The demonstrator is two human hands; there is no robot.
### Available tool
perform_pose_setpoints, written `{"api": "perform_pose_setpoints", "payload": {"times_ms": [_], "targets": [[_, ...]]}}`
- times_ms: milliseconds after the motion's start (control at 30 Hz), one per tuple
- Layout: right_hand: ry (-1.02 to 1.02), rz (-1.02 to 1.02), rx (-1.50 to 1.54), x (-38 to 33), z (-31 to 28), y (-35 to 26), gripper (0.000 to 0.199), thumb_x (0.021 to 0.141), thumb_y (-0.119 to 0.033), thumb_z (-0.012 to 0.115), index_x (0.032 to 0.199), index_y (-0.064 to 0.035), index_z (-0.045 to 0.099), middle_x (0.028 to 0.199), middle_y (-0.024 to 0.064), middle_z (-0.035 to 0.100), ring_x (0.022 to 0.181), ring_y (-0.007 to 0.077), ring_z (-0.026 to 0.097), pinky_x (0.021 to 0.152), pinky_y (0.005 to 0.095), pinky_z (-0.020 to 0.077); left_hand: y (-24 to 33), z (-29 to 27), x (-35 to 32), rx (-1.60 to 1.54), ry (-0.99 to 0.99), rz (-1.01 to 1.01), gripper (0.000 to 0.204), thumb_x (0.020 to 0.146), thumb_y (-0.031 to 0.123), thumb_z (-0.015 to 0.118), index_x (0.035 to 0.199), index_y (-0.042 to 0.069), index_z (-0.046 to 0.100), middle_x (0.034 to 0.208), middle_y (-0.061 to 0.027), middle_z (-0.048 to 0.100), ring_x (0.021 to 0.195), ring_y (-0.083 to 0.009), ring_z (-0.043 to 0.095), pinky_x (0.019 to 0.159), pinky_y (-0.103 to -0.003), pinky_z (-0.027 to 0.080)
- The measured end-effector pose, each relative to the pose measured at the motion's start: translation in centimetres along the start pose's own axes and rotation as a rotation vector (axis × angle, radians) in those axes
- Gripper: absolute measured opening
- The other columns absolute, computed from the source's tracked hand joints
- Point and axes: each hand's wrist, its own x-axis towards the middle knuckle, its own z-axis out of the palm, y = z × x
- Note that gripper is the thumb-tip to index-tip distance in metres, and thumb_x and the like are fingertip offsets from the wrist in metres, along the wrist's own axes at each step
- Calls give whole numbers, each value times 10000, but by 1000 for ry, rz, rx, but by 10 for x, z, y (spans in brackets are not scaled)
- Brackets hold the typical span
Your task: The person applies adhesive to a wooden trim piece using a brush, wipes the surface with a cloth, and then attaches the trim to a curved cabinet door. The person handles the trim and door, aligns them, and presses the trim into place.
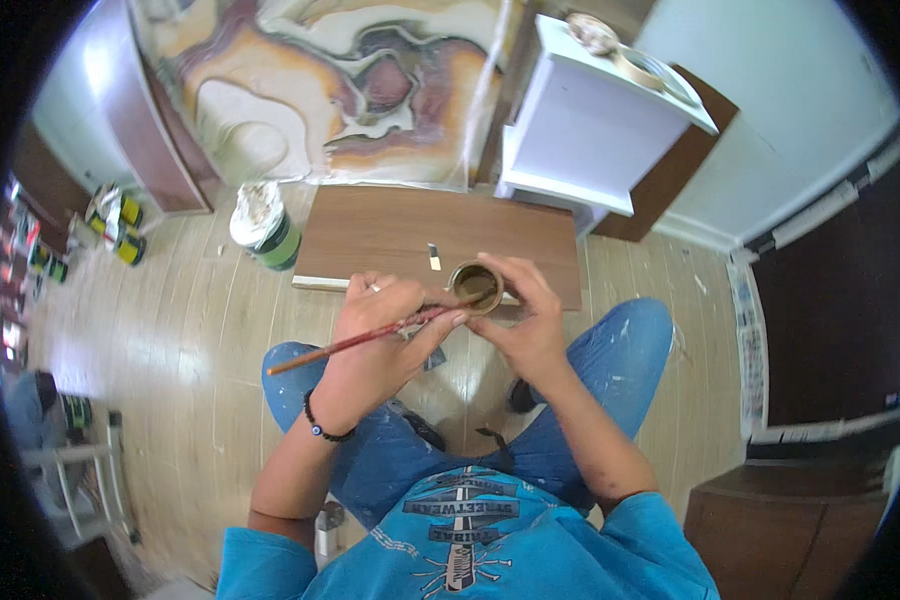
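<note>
My left hand is closed around a slim paintbrush with a reddish, paint-stained handle ending in orange-brown. The handle slants down to the left across the hand. Its other end reaches into a small round jar, whose inside looks brownish; the bristle tip is hard to make out there. Fingers of my right hand wrap the jar's right side and hold it tilted, mouth toward me. Just beyond the hands, a small flat dark-and-cream piece lies on a brown wooden board.
A green-and-white bucket with a whitish messy top stands left of the board. Behind it leans a swirled, marble-like panel. A white stand at the right bears a tape roll. Paint cans and a metal frame are far left.
</note>
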Motion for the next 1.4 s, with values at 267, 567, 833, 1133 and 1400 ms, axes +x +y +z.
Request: {"api": "perform_pose_setpoints", "payload": {"times_ms": [267,567,833,1133,1400], "targets": [[323,215,407,5,-81,-41,538,860,-57,906,1346,12,687,1277,105,737,1164,177,699,1021,337,558,8,18,24,-320,-135,-131,562,902,103,867,1418,43,653,907,-34,731,889,-101,675,857,-302,544],[545,108,126,170,-237,-30,537,845,-220,933,1292,2,734,1154,65,766,1066,156,668,973,333,504,-74,53,-11,-224,-144,-420,319,987,208,786,1233,8,749,861,-103,747,809,-161,690,753,-323,551],[637,163,-162,335,-352,62,543,754,-300,980,1177,-12,798,1112,96,789,1006,202,718,932,354,552,-51,41,6,-194,-73,-464,296,995,190,772,1227,7,753,855,-87,732,777,-157,659,714,-314,522],[579,305,-274,387,-372,116,580,741,-346,982,1152,15,789,1053,120,780,989,211,729,863,375,571,-15,28,-14,-153,-54,-553,281,972,115,787,1227,3,745,823,-72,713,772,-140,647,728,-307,530],[530,246,-308,389,-370,140,787,732,-430,989,1284,62,719,1116,161,772,1016,241,722,927,379,551,-13,26,-31,-49,48,-595,286,968,162,790,1216,29,744,830,-126,756,692,-210,700,630,-341,530]]}}
